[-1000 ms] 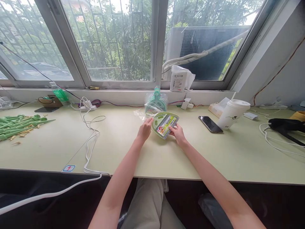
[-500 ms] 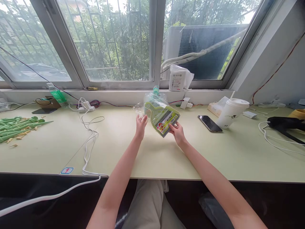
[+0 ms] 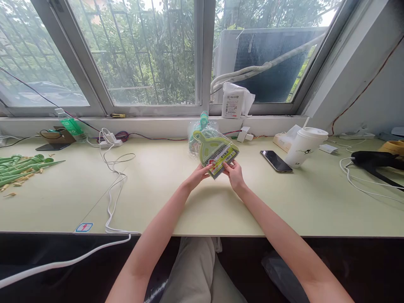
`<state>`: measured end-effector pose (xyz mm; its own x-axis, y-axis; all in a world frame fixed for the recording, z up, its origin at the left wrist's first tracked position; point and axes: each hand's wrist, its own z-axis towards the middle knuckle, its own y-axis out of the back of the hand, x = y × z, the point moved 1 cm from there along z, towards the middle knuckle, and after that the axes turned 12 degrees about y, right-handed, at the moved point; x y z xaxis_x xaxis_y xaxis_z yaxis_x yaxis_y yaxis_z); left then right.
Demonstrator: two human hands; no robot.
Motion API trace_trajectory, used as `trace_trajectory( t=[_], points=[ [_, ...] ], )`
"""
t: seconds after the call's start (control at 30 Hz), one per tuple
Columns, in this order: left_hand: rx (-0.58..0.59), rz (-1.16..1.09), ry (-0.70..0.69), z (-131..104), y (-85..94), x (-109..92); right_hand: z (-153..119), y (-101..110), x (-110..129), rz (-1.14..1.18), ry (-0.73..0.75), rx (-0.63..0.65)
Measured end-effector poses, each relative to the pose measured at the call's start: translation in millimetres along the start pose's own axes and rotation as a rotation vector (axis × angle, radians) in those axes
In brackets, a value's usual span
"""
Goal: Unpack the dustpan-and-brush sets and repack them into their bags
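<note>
A green dustpan and brush set [image 3: 217, 153], tilted with its handle up and left, is held above the table. A printed label crosses its dark bristles. My left hand [image 3: 199, 174] is closed on its lower left edge, thumb on the front. At the lower right edge, my right hand [image 3: 234, 173] grips it too, thumb also in front. The fingers behind the set are hidden. Just beyond stands a teal item in clear wrap [image 3: 203, 122], partly covered by the green set.
To the right lie a phone [image 3: 276, 161], a white lidded cup [image 3: 305, 147] and a tissue box [image 3: 285, 141]. White cables [image 3: 115, 185] trail over the table on the left, near green stick-like pieces [image 3: 25, 168]. A wrapped paper pack [image 3: 233, 101] sits on the sill.
My left hand has moved down and right from near the handle and taken hold of the lower left edge. The dustpan and brush set has turned slightly more upright.
</note>
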<state>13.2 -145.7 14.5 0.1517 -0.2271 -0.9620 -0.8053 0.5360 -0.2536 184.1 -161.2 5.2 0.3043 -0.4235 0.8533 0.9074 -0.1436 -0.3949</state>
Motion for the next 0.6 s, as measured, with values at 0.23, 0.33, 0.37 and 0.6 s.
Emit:
trace_trajectory(
  t=[0.23,0.33,0.37,0.6],
  points=[
    [0.171,0.125,0.171,-2.2,-15.3,8.7,2.2,2.0,1.3,0.035,0.07,-0.05],
    [0.022,-0.038,-0.007,4.9,-15.8,6.6,1.8,0.8,3.3,0.059,0.068,-0.061],
    [-0.033,-0.077,-0.077,6.3,-14.5,4.5,1.4,0.0,3.7,0.064,0.063,-0.063],
    [-0.075,0.016,-0.045,3.3,-12.8,2.0,-0.6,-1.2,2.1,0.055,0.038,-0.043]
  ],
)
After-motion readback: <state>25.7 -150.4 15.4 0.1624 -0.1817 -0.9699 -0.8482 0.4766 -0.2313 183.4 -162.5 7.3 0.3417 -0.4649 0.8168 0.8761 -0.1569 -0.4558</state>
